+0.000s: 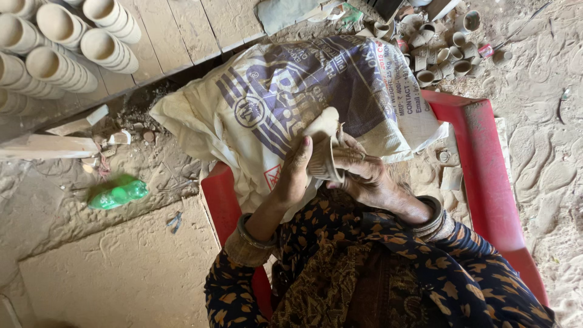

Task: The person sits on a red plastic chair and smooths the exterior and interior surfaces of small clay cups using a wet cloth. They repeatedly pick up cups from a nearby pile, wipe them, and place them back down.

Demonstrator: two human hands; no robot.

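Both hands close on a small clay cup (322, 159) over the lap: the left hand (294, 176) cradles its side while the right hand (358, 173) wraps fingers around it — steadied above a printed sack (285, 103) spread across the red chair (486, 164), likely catching dust.
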